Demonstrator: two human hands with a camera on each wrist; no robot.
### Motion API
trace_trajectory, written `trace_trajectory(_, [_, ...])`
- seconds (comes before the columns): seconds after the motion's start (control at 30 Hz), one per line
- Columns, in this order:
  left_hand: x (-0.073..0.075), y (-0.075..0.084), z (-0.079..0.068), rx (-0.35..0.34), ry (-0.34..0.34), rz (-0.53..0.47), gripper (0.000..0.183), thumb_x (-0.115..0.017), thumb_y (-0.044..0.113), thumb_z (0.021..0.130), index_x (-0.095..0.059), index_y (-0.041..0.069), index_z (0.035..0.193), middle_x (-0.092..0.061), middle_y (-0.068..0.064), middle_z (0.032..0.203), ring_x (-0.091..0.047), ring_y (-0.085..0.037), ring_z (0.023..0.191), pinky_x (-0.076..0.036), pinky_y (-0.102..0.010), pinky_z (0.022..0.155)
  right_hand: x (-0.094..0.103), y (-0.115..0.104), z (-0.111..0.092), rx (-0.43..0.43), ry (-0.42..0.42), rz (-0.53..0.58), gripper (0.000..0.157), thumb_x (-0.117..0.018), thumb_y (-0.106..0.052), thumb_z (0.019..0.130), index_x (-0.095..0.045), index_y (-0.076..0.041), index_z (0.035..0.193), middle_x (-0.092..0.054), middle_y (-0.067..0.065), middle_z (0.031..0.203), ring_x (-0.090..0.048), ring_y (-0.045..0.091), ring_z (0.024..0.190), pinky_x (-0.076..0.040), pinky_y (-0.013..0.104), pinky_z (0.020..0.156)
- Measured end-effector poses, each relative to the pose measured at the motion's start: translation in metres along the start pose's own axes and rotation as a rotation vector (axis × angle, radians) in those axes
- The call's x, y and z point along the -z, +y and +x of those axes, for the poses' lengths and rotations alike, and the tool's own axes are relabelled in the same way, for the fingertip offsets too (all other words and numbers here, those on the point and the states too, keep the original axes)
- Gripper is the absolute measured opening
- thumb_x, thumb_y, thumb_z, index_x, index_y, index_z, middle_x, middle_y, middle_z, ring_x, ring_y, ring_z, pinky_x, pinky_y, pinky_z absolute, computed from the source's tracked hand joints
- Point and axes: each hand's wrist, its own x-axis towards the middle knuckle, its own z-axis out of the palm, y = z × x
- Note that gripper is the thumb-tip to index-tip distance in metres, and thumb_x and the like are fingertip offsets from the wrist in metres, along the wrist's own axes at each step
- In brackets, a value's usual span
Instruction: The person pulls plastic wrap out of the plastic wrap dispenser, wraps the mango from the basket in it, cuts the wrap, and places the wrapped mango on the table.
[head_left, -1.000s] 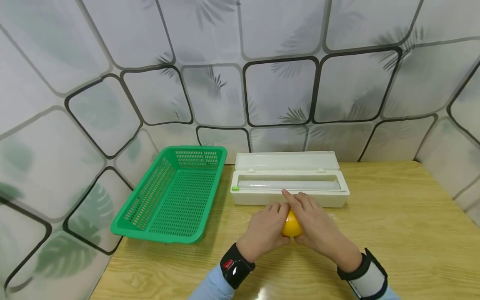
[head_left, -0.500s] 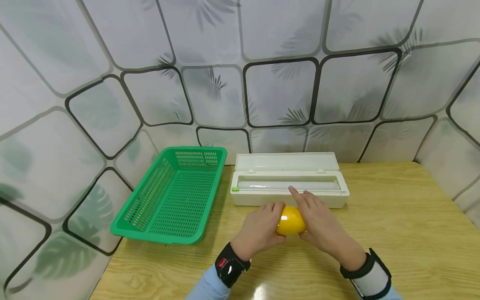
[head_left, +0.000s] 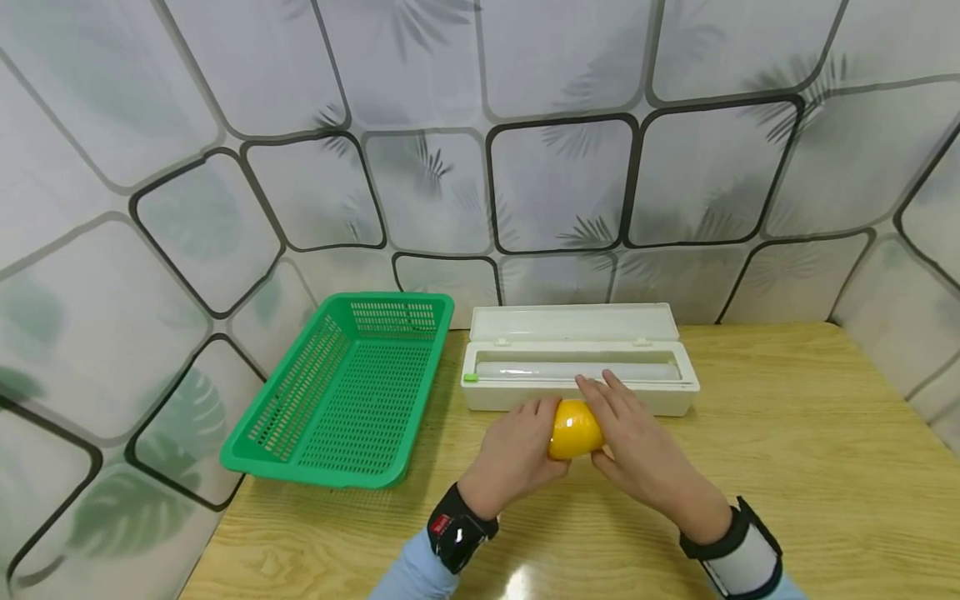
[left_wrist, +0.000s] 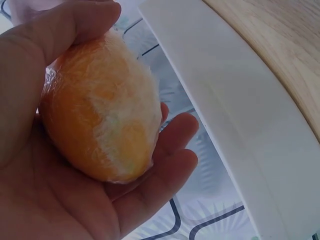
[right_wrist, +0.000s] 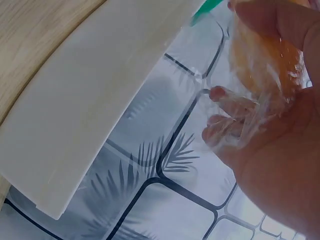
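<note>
An orange in clear cling film is held up in front of a white cling film dispenser. My left hand grips its left side; the left wrist view shows the wrapped orange between thumb and curled fingers, the film bunched and whitish on one face. My right hand is at the fruit's right side, its fingers extended past it. In the right wrist view, loose cling film trails from the orange over the right fingers. The dispenser has its lid raised, a film roll inside.
A green slotted basket stands to the left of the dispenser on the wooden table. At the dispenser's left end sits a green slider. A patterned wall covering rises behind the table's back edge.
The right hand has shifted off the orange to the right, uncovering more of it. The left hand has turned and raised the fruit slightly. Basket and dispenser stay put.
</note>
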Motion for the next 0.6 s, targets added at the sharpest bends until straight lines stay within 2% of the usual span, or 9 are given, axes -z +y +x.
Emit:
trace_trajectory(0.23, [0.0011,-0.0013,0.0005,0.011,0.012,-0.063,0.072,-0.085,0.032,0.071,-0.049,0.006,0.128,-0.063,-0.007,0.104,-0.060,-0.014,0.080,-0.052,-0.020,0.064,-0.0022,-0.0009,-0.0008,-0.012,-0.033,0.096,0.090,-0.074,0.008,0.075,-0.025,0.006,0.150,-0.050,0.029,0.135,-0.045,0.047,0.131,-0.042,0.058,0.103])
trace_trajectory(0.4, [-0.0002,-0.0027,0.0010,0.011,0.053,-0.162,0.071,-0.085,0.028,0.073,-0.047,0.006,0.129,-0.062,-0.008,0.107,-0.059,-0.013,0.082,-0.052,-0.020,0.067,-0.0022,-0.0014,0.0006,-0.028,-0.034,0.232,0.086,-0.060,0.016,0.082,-0.017,0.001,0.155,-0.042,0.027,0.142,-0.046,0.037,0.130,-0.044,0.053,0.102])
trace_trajectory(0.5, [-0.0001,-0.0021,0.0016,0.012,0.079,-0.211,0.072,-0.085,0.027,0.073,-0.047,0.006,0.130,-0.061,-0.009,0.109,-0.060,-0.013,0.082,-0.053,-0.021,0.068,-0.0019,-0.0025,0.0011,-0.045,-0.002,0.300,0.086,-0.051,0.021,0.083,-0.014,-0.002,0.157,-0.040,0.024,0.143,-0.046,0.033,0.129,-0.041,0.035,0.109])
trace_trajectory(0.6, [0.0005,-0.0010,0.0021,0.016,0.096,-0.229,0.072,-0.085,0.028,0.073,-0.047,0.006,0.130,-0.062,-0.008,0.110,-0.060,-0.014,0.083,-0.053,-0.022,0.070,-0.0013,-0.0027,0.0022,-0.040,0.047,0.338,0.085,-0.044,0.027,0.081,-0.016,-0.001,0.156,-0.038,0.024,0.146,-0.045,0.036,0.130,-0.025,0.016,0.113])
